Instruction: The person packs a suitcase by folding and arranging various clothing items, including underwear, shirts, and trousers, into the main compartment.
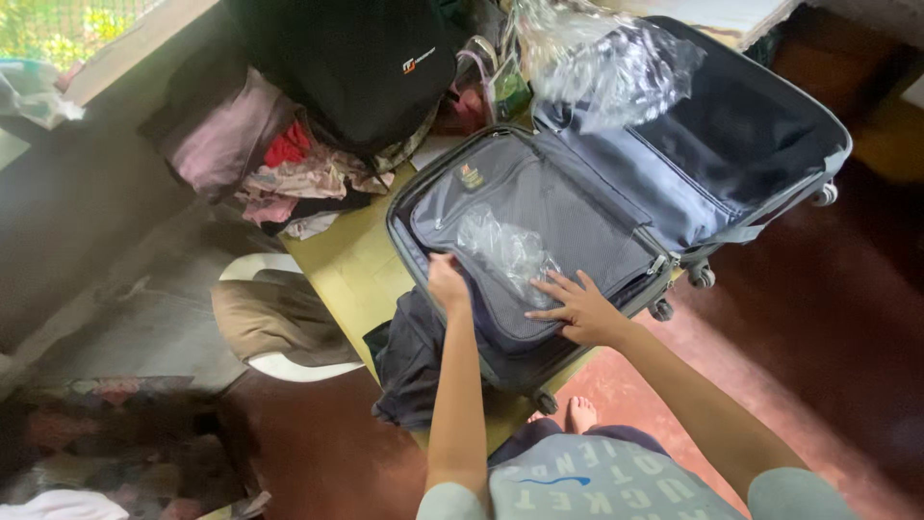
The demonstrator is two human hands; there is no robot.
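One grey-blue suitcase (616,193) is lying open on one yellow table (346,274), its two halves spread apart: the near half is closed over by a zipped divider panel (539,221), and the far half is showing a dark lining. Three wheels are showing along its right edge, and a fourth is showing at the near corner. One black backpack (351,67) is standing beyond the table's far end, above one heap of pink, red and patterned clothes (289,173). One dark garment (409,361) is hanging off the table's near edge, just beside the suitcase. One white plastic chair (274,361) is standing left of the table with tan cloth folded on its seat. Two pieces of clear plastic are showing: a large crumpled bag (606,63) is resting at the suitcase's far rim, and a smaller clear plastic bag (505,250) is lying on the divider panel. The person's two hands are both resting on that panel. The left hand (448,284) is curled, fingers bent down onto the panel's left edge; whether it is pinching the fabric cannot be told. The right hand (577,306) is lying open and flat, fingers spread, grasping nothing, fingertips just beside the smaller bag. One bare foot (580,414) is showing on the red floor below.
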